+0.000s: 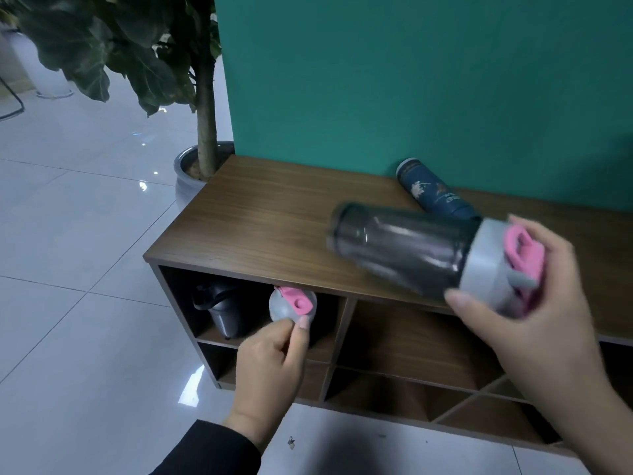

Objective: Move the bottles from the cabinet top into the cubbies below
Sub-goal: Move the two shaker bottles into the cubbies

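Note:
My right hand grips a smoky transparent bottle by its grey and pink lid, holding it sideways above the wooden cabinet top. My left hand touches the grey and pink lid of a second bottle that sits in the top left cubby. A dark bottle stands in the same cubby to its left. A dark blue patterned bottle lies on its side on the cabinet top against the green wall.
Other cubbies to the right and below look unoccupied. A potted plant stands left of the cabinet on the glossy tiled floor. The green wall backs the cabinet.

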{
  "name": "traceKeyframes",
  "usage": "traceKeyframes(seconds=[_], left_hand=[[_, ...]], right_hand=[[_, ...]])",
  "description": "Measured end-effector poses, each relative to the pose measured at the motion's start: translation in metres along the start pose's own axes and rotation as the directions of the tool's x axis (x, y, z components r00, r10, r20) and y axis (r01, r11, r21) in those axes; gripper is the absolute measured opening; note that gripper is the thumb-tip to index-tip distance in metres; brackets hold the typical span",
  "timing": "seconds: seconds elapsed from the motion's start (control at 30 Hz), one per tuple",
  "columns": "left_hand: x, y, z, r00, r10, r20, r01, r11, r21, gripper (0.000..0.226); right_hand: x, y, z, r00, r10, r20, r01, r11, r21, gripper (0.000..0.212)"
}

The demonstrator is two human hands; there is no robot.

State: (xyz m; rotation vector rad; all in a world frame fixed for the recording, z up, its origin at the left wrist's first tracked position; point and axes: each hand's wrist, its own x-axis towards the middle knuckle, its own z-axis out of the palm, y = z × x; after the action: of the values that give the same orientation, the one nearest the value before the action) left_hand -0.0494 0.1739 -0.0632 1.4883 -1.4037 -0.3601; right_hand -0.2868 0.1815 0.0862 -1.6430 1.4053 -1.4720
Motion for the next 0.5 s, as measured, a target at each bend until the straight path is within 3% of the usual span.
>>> traceKeyframes(seconds=[0.1, 0.2, 0.3, 0.37, 0.5], left_hand=[[-0.018, 0.008, 0.009, 0.996, 0.070, 0.053, -0.069, 0.997, -0.018, 0.048], [-0.023, 0.010, 0.022, 0.983, 0.009, 0.182, -0.020, 0.998, 0.060, 0.052], [-0.022, 0.004, 0.039, 0.922, -0.130, 0.364, 0.043, 0.970, 0.239, 0.050], [-0.023, -0.001, 0.049, 0.881, -0.159, 0.446, 0.019, 0.953, 0.302, 0.041], [-0.021, -0.009, 0.059, 0.831, -0.182, 0.526, -0.013, 0.938, 0.346, 0.027]], right_hand=[[-0.046, 0.001, -0.034, 0.986, 0.056, 0.159, -0.032, 0.988, -0.150, 0.102], [-0.073, 0.029, -0.042, 0.955, 0.194, 0.225, -0.135, 0.958, -0.255, 0.112], [-0.085, 0.085, -0.034, 0.946, 0.207, 0.249, -0.105, 0.924, -0.368, 0.093], [-0.081, 0.124, -0.021, 0.935, 0.277, 0.222, -0.173, 0.901, -0.398, 0.080], [-0.051, 0.173, 0.014, 0.929, 0.308, 0.203, -0.142, 0.806, -0.574, 0.075]])
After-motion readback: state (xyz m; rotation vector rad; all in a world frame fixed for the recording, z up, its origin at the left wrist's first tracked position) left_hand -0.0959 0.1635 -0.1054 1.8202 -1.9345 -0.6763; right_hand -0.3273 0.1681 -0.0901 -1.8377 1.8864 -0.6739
